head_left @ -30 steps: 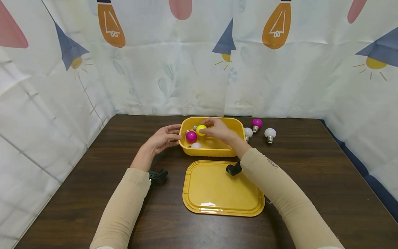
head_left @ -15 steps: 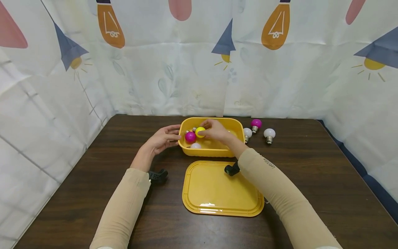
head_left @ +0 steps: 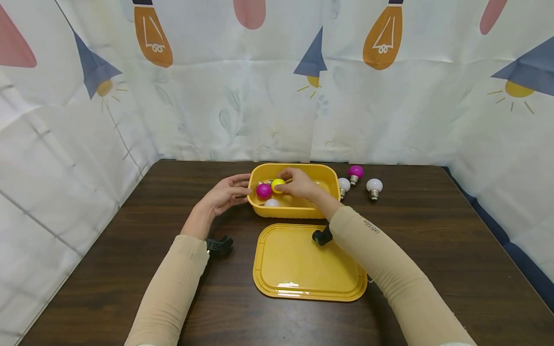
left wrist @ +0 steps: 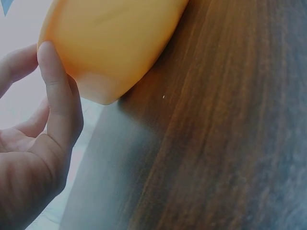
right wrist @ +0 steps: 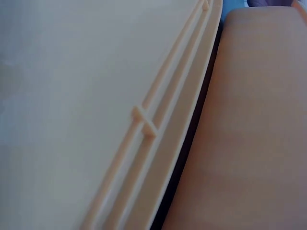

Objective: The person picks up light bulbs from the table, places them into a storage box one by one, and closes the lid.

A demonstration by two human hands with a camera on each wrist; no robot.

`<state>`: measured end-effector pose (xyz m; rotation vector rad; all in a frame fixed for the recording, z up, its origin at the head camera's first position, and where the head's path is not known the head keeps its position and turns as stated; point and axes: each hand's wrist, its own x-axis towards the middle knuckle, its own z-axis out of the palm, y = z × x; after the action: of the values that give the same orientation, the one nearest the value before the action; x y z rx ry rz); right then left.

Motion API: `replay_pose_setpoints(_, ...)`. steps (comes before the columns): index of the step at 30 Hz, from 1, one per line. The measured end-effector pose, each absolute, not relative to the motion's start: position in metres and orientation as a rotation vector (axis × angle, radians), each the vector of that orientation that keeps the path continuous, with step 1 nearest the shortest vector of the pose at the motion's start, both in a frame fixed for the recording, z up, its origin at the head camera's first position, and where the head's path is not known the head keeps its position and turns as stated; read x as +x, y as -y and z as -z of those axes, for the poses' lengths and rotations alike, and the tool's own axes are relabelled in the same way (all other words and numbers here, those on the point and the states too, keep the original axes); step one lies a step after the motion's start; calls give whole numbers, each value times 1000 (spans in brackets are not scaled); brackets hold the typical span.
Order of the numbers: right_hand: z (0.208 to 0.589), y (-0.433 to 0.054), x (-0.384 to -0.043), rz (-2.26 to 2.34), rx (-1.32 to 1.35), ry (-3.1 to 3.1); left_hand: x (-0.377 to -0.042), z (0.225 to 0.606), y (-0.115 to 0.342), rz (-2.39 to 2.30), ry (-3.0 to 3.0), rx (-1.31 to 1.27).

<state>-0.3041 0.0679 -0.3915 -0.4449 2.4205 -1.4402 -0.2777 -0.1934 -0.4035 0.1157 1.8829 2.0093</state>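
The yellow light bulb (head_left: 278, 186) is pinched in my right hand (head_left: 298, 184), low inside the yellow bin (head_left: 294, 212). Beside it in the bin lie a magenta light bulb (head_left: 264, 191) and a white light bulb (head_left: 272, 203), the white one partly hidden by the near wall. My left hand (head_left: 226, 193) touches the bin's left end with extended fingers. In the left wrist view, the thumb of that hand (left wrist: 43, 139) rests against the wall of the bin (left wrist: 110, 43) at its rim. The right wrist view does not show my right hand.
A yellow lid (head_left: 309, 264) lies flat on the dark wooden table (head_left: 433, 269), in front of the bin and under my right forearm. Right of the bin are a magenta bulb (head_left: 356, 172) and two white bulbs (head_left: 374, 185). A patterned curtain (head_left: 259, 110) hangs behind.
My right hand has lowered the yellow bulb slightly, beside the magenta bulb in the bin. The left hand stays at the bin's end.
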Motion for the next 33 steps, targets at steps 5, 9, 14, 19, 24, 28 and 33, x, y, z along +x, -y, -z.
replay_pose_setpoints(5,392,-68,-304,1397,-468,-2457,-278,404,193,-2012,-1878,112)
replay_pose_setpoints(9,393,-69,-306,1373,-482,-2480,-278,403,193,-2013,-1876,113)
replay_pose_setpoints(14,396,-71,-309,1389,-483,-2465,-277,404,193,-2018,-1867,118)
replay_pose_setpoints(19,395,-74,-307,1368,-486,-2492,-278,404,193,-2020,-1864,122)
replay_pose_setpoints(24,392,-75,-305,1346,-496,-2497,-278,405,193,-2020,-1867,124)
replay_pose_setpoints(28,390,-78,-306,1358,-524,-2471,-277,405,194,-2028,-1859,128)
replay_pose_setpoints(33,387,-85,-306,1370,-547,-2450,-278,404,194,-2035,-1845,129)
